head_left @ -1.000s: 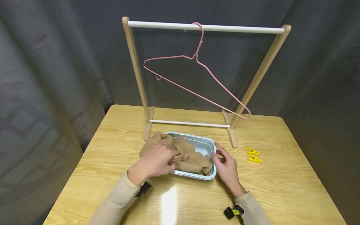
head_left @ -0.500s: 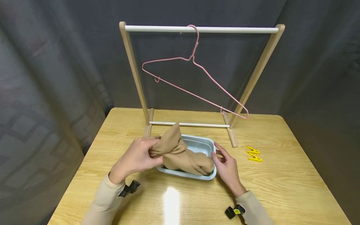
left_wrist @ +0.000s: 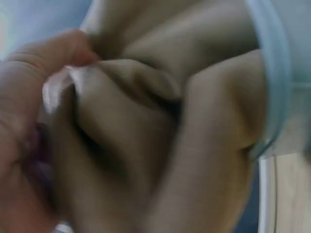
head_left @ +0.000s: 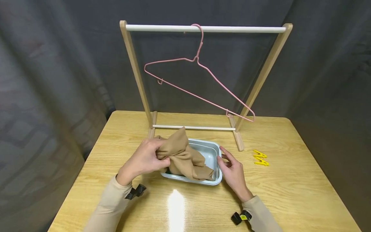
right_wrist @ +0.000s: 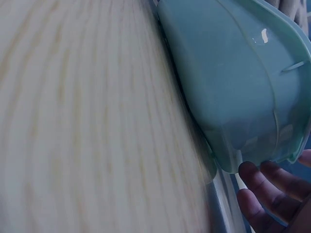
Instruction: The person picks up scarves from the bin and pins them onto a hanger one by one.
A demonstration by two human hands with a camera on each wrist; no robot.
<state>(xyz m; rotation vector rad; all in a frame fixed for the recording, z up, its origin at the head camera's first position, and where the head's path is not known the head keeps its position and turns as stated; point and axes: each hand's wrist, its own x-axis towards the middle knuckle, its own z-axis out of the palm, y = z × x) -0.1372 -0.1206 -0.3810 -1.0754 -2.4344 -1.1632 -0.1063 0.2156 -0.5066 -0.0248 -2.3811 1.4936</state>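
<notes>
In the head view, my left hand (head_left: 145, 158) pinches a bunched tan cloth (head_left: 179, 148) between thumb and fingers. Part of this cloth is raised to a peak, while its lower end lies in a light blue plastic basin (head_left: 213, 146). Close folds of the cloth (left_wrist: 126, 126) fill the left wrist view beside the basin's rim (left_wrist: 274, 73). My right hand (head_left: 233, 172) holds the basin's right end, thumb at the rim and the other fingers against the outside. Those fingertips (right_wrist: 250, 170) show at the lower outer wall in the right wrist view.
Behind the basin stands a wooden rack (head_left: 133, 67) with a white top bar (head_left: 237, 29). A pink clothes hanger (head_left: 213, 75) hangs from that bar. Yellow clothespins (head_left: 261, 158) lie on the wooden table (head_left: 292, 180) to the right, and dark curtains (head_left: 330, 64) surround the table.
My left hand has moved left and pulled the cloth up into a peak, then shifted slightly right. The cloth's right end has drawn back from the basin's end. My right hand stays at the rim.
</notes>
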